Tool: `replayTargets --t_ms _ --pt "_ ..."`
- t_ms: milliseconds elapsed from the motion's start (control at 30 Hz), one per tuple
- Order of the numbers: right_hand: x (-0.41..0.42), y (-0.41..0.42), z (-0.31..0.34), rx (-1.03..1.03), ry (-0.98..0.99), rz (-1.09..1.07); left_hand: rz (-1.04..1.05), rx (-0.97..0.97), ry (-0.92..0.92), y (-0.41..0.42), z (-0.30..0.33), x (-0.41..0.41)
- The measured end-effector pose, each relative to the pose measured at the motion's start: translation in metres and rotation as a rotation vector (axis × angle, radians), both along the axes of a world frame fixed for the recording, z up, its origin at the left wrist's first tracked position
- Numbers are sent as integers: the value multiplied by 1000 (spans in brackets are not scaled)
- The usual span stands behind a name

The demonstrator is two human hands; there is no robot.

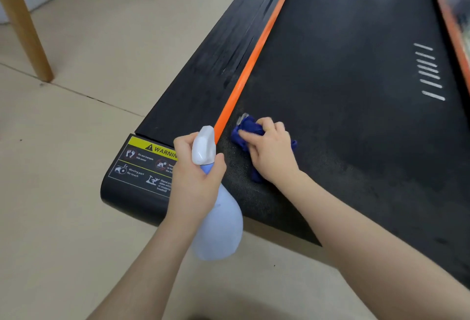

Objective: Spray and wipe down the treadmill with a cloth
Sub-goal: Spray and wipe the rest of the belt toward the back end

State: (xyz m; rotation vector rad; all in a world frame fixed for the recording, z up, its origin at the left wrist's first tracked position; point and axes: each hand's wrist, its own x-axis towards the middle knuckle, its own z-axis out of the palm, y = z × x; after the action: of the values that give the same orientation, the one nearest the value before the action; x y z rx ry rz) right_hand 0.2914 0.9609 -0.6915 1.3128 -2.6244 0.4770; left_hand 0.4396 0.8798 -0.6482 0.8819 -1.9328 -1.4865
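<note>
Out on the left, the left hand [193,172] is wrapped around the neck of the spray bottle [216,223], fingers curled tight under the white trigger head, nozzle tipped forward and up toward the orange strip [256,52]. The bottle's body hangs back toward the person, clear of the deck, over the warning label [145,164] corner. Just beside it, across that orange strip, the right hand [272,151] is down on the treadmill [356,65] belt, fingers pressed together and bunched over the blue cloth [248,129], which is crumpled flat against the belt. Cloth pokes out ahead of the fingertips and trails back under the wrist. The belt's long axis runs away from those fingers, up and to the right, and most of it lies ahead of the cloth. By my read the wiping hand is the nearer one for the next stroke, forearm low and angled in from the right.
</note>
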Motion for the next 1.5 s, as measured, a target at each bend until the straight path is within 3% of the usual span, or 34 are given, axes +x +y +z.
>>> replayTargets --t_ms 133,200,367,433,567,633,733,1000,1133,1200,1300,1400,1500 --pt "29 30 -1 53 -46 391 6 -1 -8 -1 2 0" --pt "16 20 1 76 -30 343 22 5 -7 -1 3 -1" --pt "-10 -36 6 103 -47 -176 46 -13 -24 -4 4 -3" --pt "0 -30 3 99 -45 -136 25 -17 -31 -2 4 -3" --pt "5 2 2 15 -28 172 16 -8 -43 -5 5 -5" --pt "-16 -8 6 88 -22 87 34 -12 -36 -7 5 -7" --pt "-37 -32 8 60 -52 -230 24 -29 -33 -4 6 -7" --pt "-1 10 -2 37 -28 134 3 -29 -1 -9 11 -18" --pt "-24 -19 2 34 -59 -125 -4 -47 16 -4 15 -19" --pt "-13 -18 1 50 -48 -155 -11 -57 23 -2 14 -16" --pt "18 25 -2 -21 -43 169 -43 -66 33 -1 13 -11" --pt "4 48 -3 79 -41 391 -65 -61 55 0 10 -9" --pt "-44 25 -3 9 7 98 -80 -48 67 -3 8 -9"
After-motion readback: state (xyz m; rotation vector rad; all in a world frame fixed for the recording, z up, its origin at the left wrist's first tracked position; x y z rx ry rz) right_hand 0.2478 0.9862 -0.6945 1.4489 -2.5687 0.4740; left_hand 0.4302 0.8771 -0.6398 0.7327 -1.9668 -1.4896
